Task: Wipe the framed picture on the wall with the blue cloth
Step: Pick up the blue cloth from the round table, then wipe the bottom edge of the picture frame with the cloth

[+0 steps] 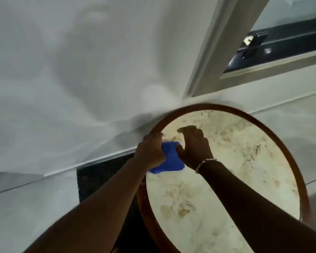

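Note:
A round table with a brown rim (pixel 274 128) and a mottled cream top fills the lower right of the head view. The blue cloth (pixel 171 159) lies folded at its left edge. My left hand (pixel 150 148) grips the cloth from the left, beside the rim. Touching the cloth's right side with the thumb, my right hand (pixel 194 145) rests on the tabletop with fingers curled; a metal bracelet (pixel 204 164) circles its wrist. No framed picture shows in this view.
A white wall (pixel 71 79) fills the upper left, blurred. A window with a dark frame and latch (pixel 254 41) is at the upper right. A dark speckled strip (pixel 98 179) runs along the floor beside the table.

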Demonstrator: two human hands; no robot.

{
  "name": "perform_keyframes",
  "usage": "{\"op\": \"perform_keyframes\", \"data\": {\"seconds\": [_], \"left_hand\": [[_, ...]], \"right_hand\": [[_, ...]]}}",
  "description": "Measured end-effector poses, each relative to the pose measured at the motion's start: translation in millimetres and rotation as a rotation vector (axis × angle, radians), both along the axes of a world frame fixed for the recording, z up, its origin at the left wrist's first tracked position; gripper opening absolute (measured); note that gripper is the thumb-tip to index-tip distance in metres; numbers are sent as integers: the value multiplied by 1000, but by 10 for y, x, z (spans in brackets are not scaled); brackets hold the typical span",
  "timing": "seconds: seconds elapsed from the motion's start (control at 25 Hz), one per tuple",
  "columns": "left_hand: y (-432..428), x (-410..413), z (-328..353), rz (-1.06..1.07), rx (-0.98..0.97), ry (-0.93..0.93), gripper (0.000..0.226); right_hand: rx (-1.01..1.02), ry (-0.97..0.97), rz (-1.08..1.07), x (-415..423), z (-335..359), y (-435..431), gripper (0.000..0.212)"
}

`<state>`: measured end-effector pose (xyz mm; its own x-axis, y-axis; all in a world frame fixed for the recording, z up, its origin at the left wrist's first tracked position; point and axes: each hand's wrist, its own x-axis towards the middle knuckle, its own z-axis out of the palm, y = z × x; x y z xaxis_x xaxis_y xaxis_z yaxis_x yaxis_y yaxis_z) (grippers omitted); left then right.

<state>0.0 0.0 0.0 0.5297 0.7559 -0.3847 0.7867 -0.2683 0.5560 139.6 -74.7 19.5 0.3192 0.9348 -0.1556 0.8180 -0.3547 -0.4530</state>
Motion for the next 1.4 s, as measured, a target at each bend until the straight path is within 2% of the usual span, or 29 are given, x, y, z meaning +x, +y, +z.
{"op": "perform_keyframes", "data": {"seconds": [0.08, 0.16, 0.32, 0.44, 0.56, 0.72, 0.8, 0.92, 1.04, 1.2, 1.32, 1.4], "left_hand": [[-18, 32, -220, -148, 28, 125, 53], [16, 29, -398, -221, 106, 169, 51], [41, 31, -500, -188, 209, 198, 49], [72, -100, -429, -26, 39, 135, 34], [129, -300, -179, 96, -103, 45, 29], [327, -532, 645, 234, -71, -182, 30], [463, -654, 1213, 296, -96, -349, 29], [602, -823, 2071, 303, -188, -639, 41], [707, -1005, 3072, 271, -106, -852, 53], [797, -1257, 4413, 196, 44, -1058, 48], [791, -1391, 5120, 132, 86, -1099, 44], [744, -1477, 5532, 143, 123, -1223, 41]], "right_hand": [[-157, -83, -9, -55, -311, -87, 51], [-238, -39, -23, -143, -557, -181, 56], [-157, 160, -134, -242, -702, -136, 66], [-69, 284, -119, -243, -528, -50, 77], [61, 316, -47, -242, -171, 60, 69], [217, 291, 57, -229, 634, 329, 49], [311, 262, 122, -251, 1205, 497, 42], [492, 263, 202, -319, 2082, 722, 34], [601, 262, 318, -426, 3080, 913, 32], [831, 286, 400, -580, 4400, 1027, 37], [1016, 322, 434, -781, 5180, 1064, 49], [1137, 369, 453, -933, 5585, 1080, 49]]}}
